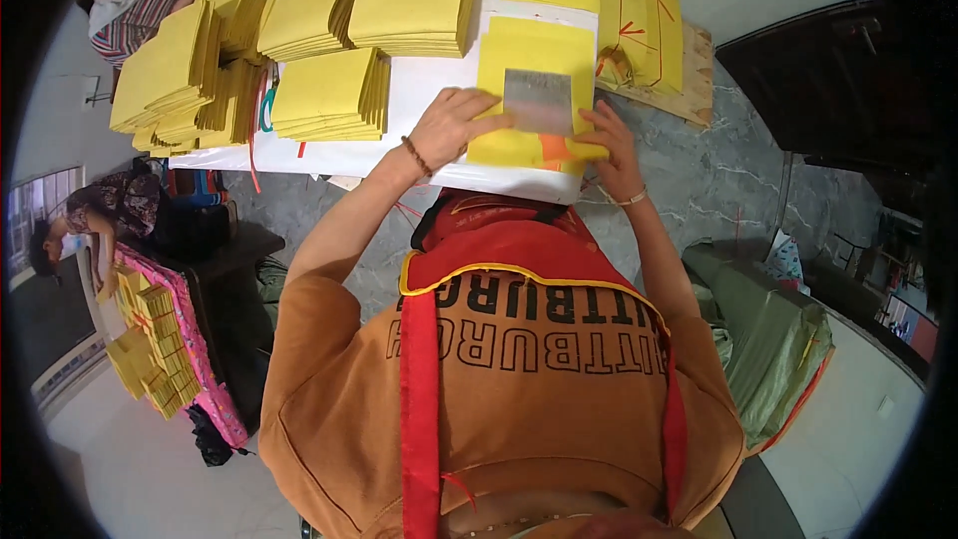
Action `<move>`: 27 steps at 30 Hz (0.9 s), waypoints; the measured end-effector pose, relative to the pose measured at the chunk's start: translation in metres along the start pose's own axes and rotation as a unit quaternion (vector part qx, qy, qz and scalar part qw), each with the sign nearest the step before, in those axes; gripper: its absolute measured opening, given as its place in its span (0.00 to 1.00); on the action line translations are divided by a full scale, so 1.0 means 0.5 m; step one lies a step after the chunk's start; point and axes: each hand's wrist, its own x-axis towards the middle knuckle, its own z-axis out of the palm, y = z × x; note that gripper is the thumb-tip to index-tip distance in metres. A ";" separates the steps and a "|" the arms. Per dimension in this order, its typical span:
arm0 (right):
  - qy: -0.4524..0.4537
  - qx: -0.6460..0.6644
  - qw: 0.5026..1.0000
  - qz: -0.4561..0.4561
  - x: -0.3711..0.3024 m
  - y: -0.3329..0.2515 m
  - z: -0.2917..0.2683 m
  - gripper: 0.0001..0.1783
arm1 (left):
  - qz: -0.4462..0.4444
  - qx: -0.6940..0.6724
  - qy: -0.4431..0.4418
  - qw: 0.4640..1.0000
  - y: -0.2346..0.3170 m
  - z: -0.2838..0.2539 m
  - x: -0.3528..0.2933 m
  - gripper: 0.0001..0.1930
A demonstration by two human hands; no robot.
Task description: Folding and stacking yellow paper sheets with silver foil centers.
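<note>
From my end, the yellow sheet [494, 50] with its silvery square [539, 100] lies on the near end of the white worktop [409, 92], between the left grip [451, 128], open with thumb and fingers parted, and the right grip [616, 152], which may or may not be pinching the sheet's edge; I cannot tell. Both forearms reach forward. Beyond, folded yellow stacks [324, 98] stand left, and red-tied yellow bundles [669, 45] rest right on a wooden board [701, 80].
</note>
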 end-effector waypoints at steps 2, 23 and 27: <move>-0.025 -0.031 0.999 -0.028 -0.016 -0.026 -0.003 0.13 | 0.001 -0.007 -0.010 1.000 0.018 -0.004 -0.028 0.19; 0.107 0.127 0.917 0.363 0.003 -0.002 0.096 0.31 | -0.462 -0.229 0.006 0.857 -0.007 0.092 0.034 0.18; 0.118 0.115 0.915 0.367 0.007 -0.002 0.103 0.29 | -0.476 -0.315 0.072 0.818 -0.007 0.103 0.025 0.15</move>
